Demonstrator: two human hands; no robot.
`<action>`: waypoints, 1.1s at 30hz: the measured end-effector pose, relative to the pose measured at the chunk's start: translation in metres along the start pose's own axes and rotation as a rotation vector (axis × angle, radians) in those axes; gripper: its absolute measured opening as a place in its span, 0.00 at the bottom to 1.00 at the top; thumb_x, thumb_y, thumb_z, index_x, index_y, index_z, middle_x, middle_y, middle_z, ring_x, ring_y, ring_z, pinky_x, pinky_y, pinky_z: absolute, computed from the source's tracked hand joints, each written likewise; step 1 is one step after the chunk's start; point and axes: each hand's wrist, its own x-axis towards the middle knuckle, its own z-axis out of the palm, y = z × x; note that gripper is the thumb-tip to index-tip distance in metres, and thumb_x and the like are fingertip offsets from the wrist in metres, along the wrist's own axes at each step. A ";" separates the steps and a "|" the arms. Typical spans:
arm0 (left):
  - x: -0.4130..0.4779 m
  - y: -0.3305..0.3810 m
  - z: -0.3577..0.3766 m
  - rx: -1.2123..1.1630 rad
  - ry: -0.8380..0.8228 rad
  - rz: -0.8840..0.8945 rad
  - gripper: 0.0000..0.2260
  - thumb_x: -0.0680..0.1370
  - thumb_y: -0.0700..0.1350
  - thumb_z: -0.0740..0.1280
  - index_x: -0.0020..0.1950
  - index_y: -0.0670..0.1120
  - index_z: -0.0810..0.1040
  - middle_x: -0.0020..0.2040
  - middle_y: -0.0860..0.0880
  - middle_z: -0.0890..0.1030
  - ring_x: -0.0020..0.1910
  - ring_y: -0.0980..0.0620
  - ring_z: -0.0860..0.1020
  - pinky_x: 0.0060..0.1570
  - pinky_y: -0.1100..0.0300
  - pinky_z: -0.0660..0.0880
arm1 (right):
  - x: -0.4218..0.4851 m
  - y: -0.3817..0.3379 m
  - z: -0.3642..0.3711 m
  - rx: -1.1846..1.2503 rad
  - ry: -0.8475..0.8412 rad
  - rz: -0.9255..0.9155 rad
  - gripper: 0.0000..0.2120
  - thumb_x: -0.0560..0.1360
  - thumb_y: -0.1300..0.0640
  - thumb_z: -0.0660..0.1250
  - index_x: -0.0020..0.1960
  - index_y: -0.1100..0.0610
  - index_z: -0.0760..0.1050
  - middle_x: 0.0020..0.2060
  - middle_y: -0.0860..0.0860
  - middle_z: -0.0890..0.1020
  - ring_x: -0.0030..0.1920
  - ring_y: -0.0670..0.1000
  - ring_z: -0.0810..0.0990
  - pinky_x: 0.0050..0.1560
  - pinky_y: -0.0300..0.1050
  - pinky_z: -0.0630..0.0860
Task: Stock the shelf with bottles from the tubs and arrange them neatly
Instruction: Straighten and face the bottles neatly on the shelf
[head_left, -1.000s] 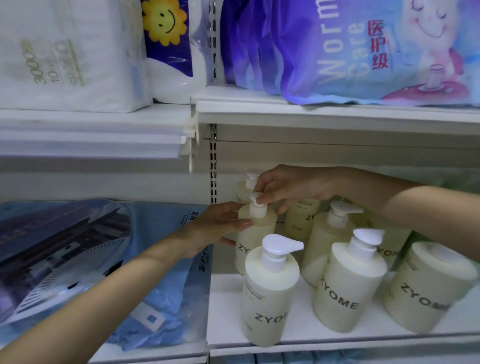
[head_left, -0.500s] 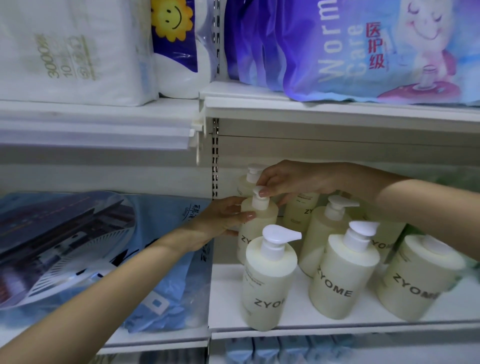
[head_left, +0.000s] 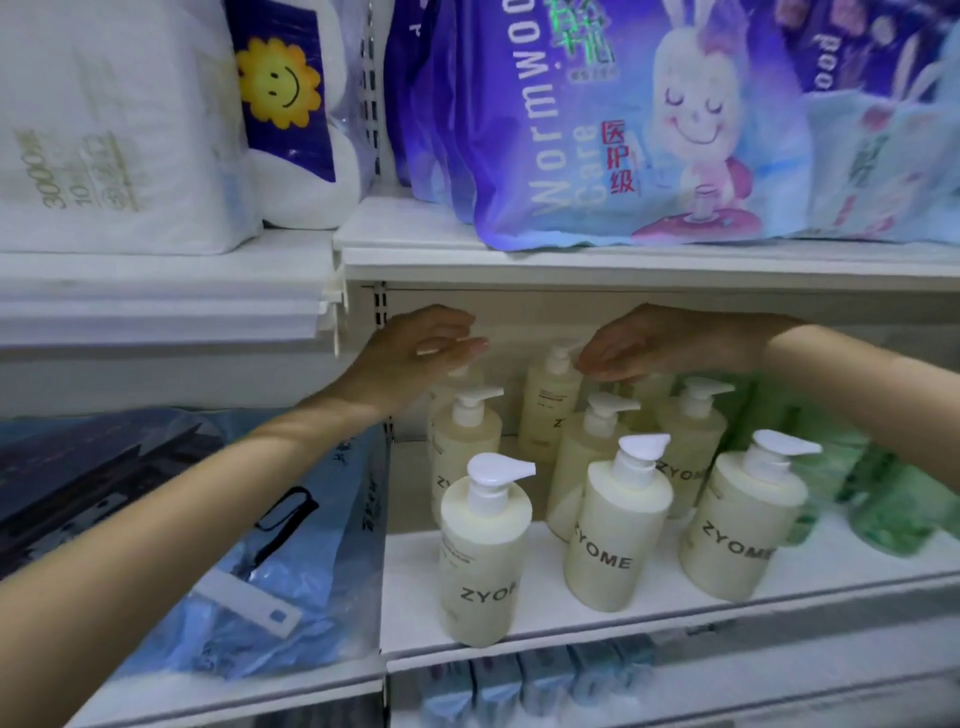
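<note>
Fingers of the left hand and right hand are hanging loose and holding nothing just above the rearmost pump bottles on the white shelf, while 3 front bottles are standing nearer, green packs are crowding the right and the upper shelf is sitting close overhead.

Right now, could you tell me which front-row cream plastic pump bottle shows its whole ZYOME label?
The middle front-row cream plastic pump bottle: all five letters face out. On its left neighbour and right neighbour the E curves away.
</note>
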 end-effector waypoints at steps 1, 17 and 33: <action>0.005 0.006 0.004 0.024 -0.028 0.012 0.19 0.67 0.56 0.75 0.54 0.53 0.78 0.57 0.50 0.81 0.58 0.56 0.79 0.59 0.67 0.72 | -0.002 0.003 0.002 -0.016 0.004 0.021 0.11 0.74 0.49 0.69 0.55 0.50 0.80 0.50 0.42 0.84 0.53 0.44 0.81 0.56 0.37 0.75; 0.060 0.021 0.053 0.353 -0.373 -0.074 0.12 0.77 0.51 0.67 0.56 0.47 0.81 0.50 0.53 0.83 0.48 0.59 0.80 0.42 0.76 0.73 | 0.011 0.048 0.012 0.058 -0.037 -0.047 0.12 0.73 0.55 0.71 0.55 0.57 0.79 0.48 0.49 0.85 0.49 0.48 0.83 0.52 0.38 0.78; 0.075 -0.005 0.062 0.194 -0.480 -0.179 0.18 0.80 0.53 0.60 0.65 0.46 0.76 0.59 0.47 0.81 0.57 0.52 0.80 0.58 0.60 0.76 | 0.036 0.060 0.011 0.236 -0.054 -0.034 0.10 0.72 0.59 0.71 0.53 0.56 0.77 0.46 0.49 0.84 0.46 0.46 0.83 0.47 0.39 0.78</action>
